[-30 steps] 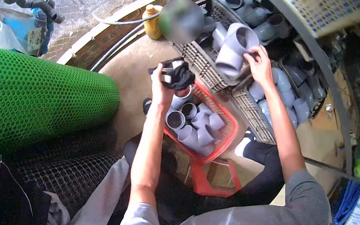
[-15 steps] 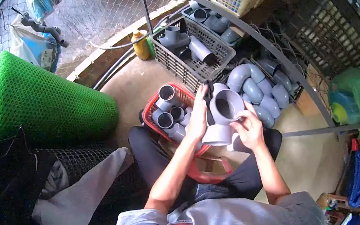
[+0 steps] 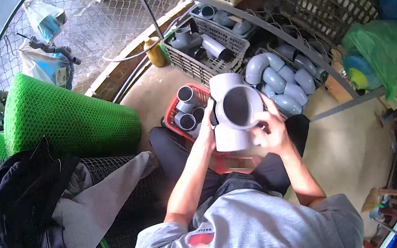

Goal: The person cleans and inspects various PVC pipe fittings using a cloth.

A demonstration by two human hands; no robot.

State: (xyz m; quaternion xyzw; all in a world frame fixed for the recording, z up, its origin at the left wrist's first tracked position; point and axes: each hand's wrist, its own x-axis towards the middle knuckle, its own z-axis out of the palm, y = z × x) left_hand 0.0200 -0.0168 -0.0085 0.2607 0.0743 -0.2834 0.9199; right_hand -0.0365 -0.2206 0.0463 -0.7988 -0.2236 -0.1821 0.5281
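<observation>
A large grey plastic pipe tee (image 3: 234,136) is held up in front of me, its round side mouth facing up toward the camera. My left hand (image 3: 206,129) is pressed along the tee's left side. Something narrow and black shows between that palm and the fitting; I cannot make out what it is. On the right, my right hand (image 3: 271,130) grips the tee near the rim of the side mouth, fingers bent. Just beyond my left hand, a red basket (image 3: 170,115) holds several smaller grey pipe fittings (image 3: 185,96). It stands by my left knee.
Black crates (image 3: 189,65) with grey fittings stand ahead, beside a pile of grey pipe elbows (image 3: 275,80). A yellow bottle (image 3: 154,53) stands near the chain-link fence (image 3: 105,29). Green mesh rolls (image 3: 62,114) lie left. A metal bar (image 3: 331,110) crosses at right.
The tee has turned, so its side mouth faces the camera more fully and its upper end shows. My right-hand fingers have shifted along its rim. The whole view has swung slightly.
</observation>
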